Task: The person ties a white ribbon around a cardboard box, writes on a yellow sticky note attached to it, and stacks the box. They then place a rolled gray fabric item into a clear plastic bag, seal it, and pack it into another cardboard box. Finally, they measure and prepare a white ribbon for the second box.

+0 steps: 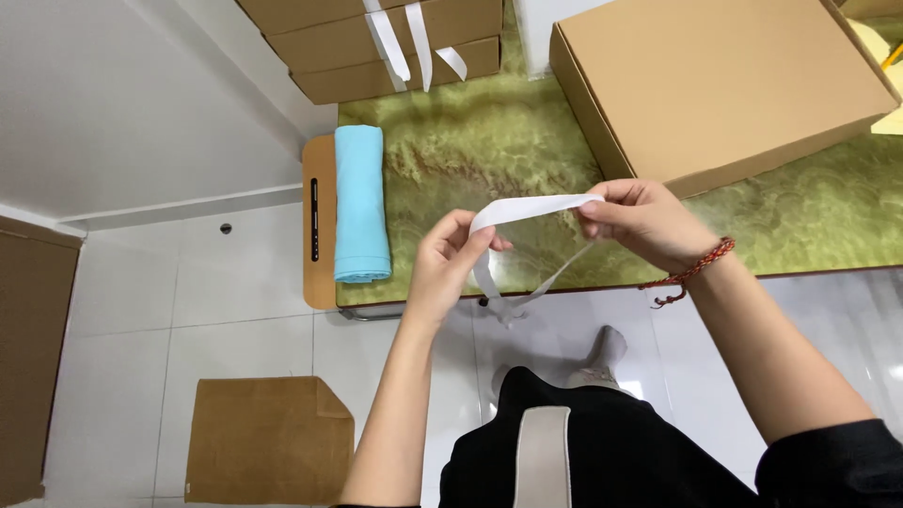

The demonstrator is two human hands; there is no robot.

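Observation:
Both my hands hold a white ribbon [529, 208] stretched above the front edge of a green marbled table [489, 141]. My left hand [455, 256] pinches the ribbon's left part, and two loose tails hang down below it. My right hand [640, 219], with a red braided bracelet at the wrist, pinches the ribbon's right end. Just beyond my right hand sits a closed brown cardboard box [715, 80].
A folded light-blue cloth [360, 202] lies at the table's left end beside a wooden strip. Stacked flat cardboard boxes [376, 42] with white ribbons draped over them stand at the back. A brown cardboard sheet [263, 437] lies on the white tiled floor.

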